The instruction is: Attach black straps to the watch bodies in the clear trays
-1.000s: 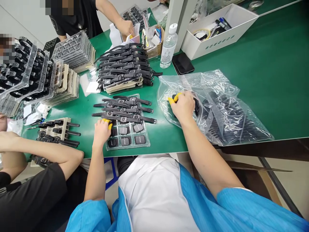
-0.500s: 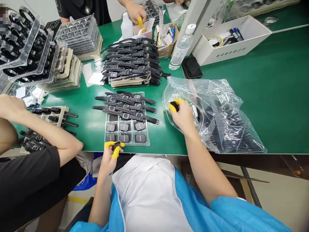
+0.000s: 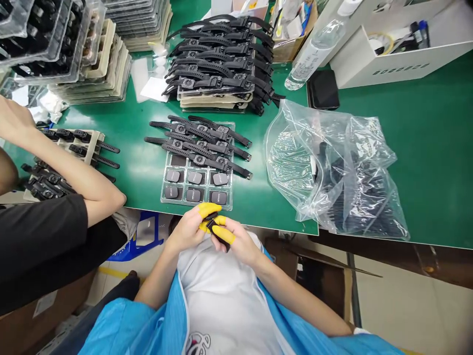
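Note:
In front of my chest, just past the table edge, my two hands meet, with yellow covers on several fingertips. My left hand (image 3: 188,229) pinches a small black watch body (image 3: 211,216). Against it, my right hand (image 3: 238,241) grips a black watch strap (image 3: 221,240); the exact joint between the two is hidden by fingers. Just beyond them lies a clear plastic tray (image 3: 163,199), its near cells holding square dark watch bodies (image 3: 194,177). Across its far part lie several strapped watches (image 3: 200,160). To the right rests a clear plastic bag (image 3: 291,162) with black straps (image 3: 354,197) inside.
Stacked trays of strapped watches (image 3: 218,64) stand behind. Further right are a water bottle (image 3: 310,54), a black phone (image 3: 323,89) and a white box (image 3: 399,69). At left, a co-worker's arm (image 3: 70,172) reaches over another tray (image 3: 94,140), near tall tray stacks (image 3: 111,79).
My right hand has left the bag's mouth, bringing a strap to my left hand. My left hand has moved rightward with the watch body. The camera view has tilted down.

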A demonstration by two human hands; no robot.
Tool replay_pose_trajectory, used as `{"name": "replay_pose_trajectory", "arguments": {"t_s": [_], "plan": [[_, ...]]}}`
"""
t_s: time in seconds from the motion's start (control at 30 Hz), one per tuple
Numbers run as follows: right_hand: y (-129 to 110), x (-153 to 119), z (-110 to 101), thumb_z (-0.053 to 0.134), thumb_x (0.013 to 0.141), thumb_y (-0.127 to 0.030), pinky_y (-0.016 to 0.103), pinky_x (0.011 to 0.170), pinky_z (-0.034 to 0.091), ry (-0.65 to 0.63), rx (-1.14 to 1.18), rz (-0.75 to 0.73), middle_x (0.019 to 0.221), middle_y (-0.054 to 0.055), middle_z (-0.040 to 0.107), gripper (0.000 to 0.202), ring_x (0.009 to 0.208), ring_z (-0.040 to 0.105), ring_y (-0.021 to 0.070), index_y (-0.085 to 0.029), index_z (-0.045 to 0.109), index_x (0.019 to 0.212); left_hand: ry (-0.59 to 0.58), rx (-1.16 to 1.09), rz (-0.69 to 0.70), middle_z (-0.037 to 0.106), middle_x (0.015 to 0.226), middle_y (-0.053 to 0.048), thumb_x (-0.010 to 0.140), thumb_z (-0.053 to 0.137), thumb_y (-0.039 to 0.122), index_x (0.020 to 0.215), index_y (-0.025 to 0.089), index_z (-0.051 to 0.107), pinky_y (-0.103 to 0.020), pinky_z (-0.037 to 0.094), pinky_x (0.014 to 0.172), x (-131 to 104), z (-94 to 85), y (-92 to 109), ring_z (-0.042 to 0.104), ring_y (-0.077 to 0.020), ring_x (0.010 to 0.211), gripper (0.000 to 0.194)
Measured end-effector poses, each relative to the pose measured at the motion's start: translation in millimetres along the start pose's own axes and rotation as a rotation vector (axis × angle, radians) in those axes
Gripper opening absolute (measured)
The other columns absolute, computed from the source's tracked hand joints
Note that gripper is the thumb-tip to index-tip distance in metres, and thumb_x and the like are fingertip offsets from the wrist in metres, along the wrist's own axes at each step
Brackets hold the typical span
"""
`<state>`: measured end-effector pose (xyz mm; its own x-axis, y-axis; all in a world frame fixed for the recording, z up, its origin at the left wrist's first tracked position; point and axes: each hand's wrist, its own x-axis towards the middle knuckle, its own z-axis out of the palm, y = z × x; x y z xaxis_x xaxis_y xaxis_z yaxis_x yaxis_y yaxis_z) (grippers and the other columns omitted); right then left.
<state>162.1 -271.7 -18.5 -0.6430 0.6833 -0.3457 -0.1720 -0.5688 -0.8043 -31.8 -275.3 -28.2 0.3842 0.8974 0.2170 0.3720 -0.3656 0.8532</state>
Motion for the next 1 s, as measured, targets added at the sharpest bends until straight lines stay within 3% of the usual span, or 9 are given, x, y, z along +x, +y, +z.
{"name": "replay_pose_trajectory", "arguments": {"t_s": [0.17, 0.37, 0.63, 0.83, 1.0], "plan": [[5, -2, -8, 0.071, 0.092, -0.057, 0.025, 0.045, 0.029, 0.058, 0.085, 0.035, 0.055, -0.005, 0.059, 0.038, 0.044, 0.043, 0.0103, -0.021, 0.061, 0.088, 0.021, 0.051, 0.058, 0.072, 0.133, -0.012, 0.092, 0.045, 0.003, 0.146, 0.021, 0.058, -0.044, 0.059, 0.107, -3, 3.8, 0, 0.068, -0.0245, 0.126, 0.058], [12, 2, 2, 0.074, 0.089, -0.057, 0.025, 0.045, 0.029, 0.102, 0.250, 0.014, 0.052, -0.006, 0.055, 0.039, 0.042, 0.040, 0.0103, -0.021, 0.061, 0.090, 0.111, 0.107, 0.001, 0.072, 0.131, -0.011, 0.090, 0.046, 0.004, 0.143, 0.021, 0.059, -0.041, 0.060, 0.104, -11, 9.3, 1, 0.069, -0.0241, 0.123, 0.057], [8, 2, 10, 0.078, 0.085, -0.054, 0.025, 0.046, 0.029, 0.155, 0.367, 0.009, 0.048, -0.007, 0.050, 0.039, 0.042, 0.035, 0.0092, -0.022, 0.057, 0.080, 0.142, 0.205, 0.080, 0.070, 0.125, -0.012, 0.098, 0.047, 0.008, 0.147, 0.022, 0.054, -0.039, 0.059, 0.100, -8, 10.5, 3, 0.066, -0.0237, 0.119, 0.051], [6, 2, 10, 0.080, 0.083, -0.051, 0.024, 0.044, 0.025, 0.164, 0.444, 0.071, 0.049, -0.008, 0.047, 0.039, 0.042, 0.030, 0.0086, -0.024, 0.052, 0.079, 0.086, 0.275, 0.063, 0.065, 0.125, -0.013, 0.100, 0.042, 0.007, 0.151, 0.024, 0.051, -0.042, 0.060, 0.097, -8, 10.2, 1, 0.064, -0.0248, 0.117, 0.054], [8, 2, 6, 0.080, 0.084, -0.050, 0.023, 0.044, 0.024, 0.153, 0.445, 0.083, 0.050, -0.009, 0.045, 0.038, 0.043, 0.029, 0.0080, -0.023, 0.053, 0.080, -0.001, 0.208, 0.064, 0.061, 0.132, -0.016, 0.104, 0.044, 0.018, 0.157, 0.022, 0.045, -0.048, 0.056, 0.105, -8, 2.1, 5, 0.060, -0.0291, 0.124, 0.053]]}}
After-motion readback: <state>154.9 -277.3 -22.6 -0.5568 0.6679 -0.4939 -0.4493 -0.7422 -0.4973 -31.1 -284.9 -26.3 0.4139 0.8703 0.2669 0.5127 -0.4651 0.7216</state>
